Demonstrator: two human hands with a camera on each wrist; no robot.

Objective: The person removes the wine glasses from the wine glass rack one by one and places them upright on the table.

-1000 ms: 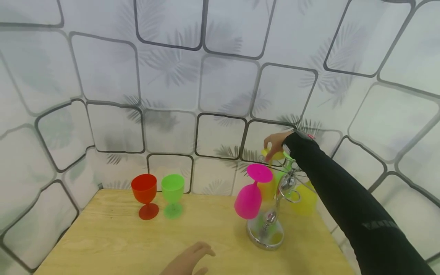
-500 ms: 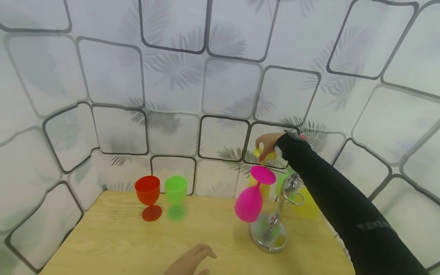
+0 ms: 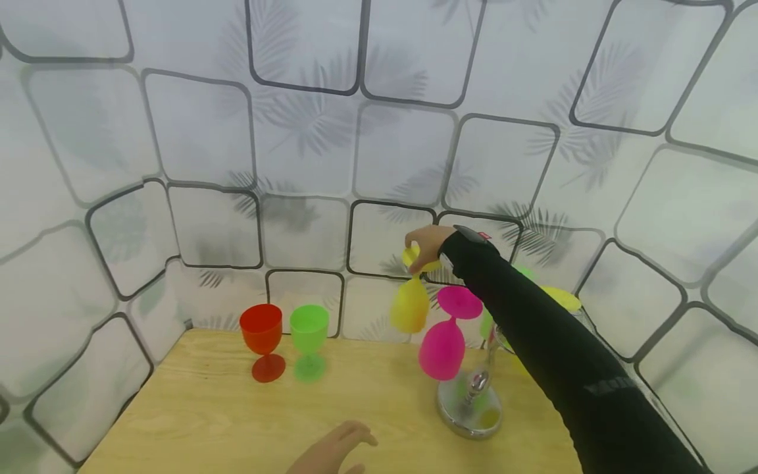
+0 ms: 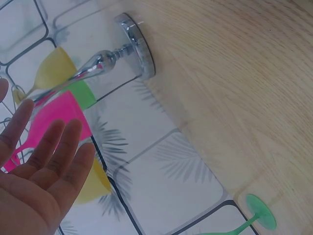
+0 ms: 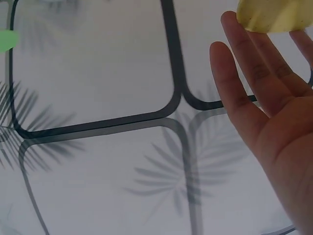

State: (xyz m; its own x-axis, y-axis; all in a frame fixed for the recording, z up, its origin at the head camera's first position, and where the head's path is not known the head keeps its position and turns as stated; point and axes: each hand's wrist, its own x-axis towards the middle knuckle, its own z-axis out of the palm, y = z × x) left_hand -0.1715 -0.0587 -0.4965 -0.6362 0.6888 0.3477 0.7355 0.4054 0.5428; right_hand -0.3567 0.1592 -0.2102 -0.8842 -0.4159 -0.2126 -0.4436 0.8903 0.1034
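With the red goblet (image 3: pixel 262 330) and green goblet (image 3: pixel 309 329) already standing and the pink goblet (image 3: pixel 442 349) left hanging, the right hand (image 3: pixel 428 241) is pinching the yellow goblet (image 3: pixel 410 306) beside the rack (image 3: pixel 468 420), the left hand (image 3: pixel 333 449) hovering loose-fingered.

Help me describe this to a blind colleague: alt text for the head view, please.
A person's right hand holds a yellow goblet bowl-down, left of a chrome stand where a pink goblet hangs bowl-down. On the wooden table, a red goblet and a green goblet stand upright; the left hand shows at the bottom edge.
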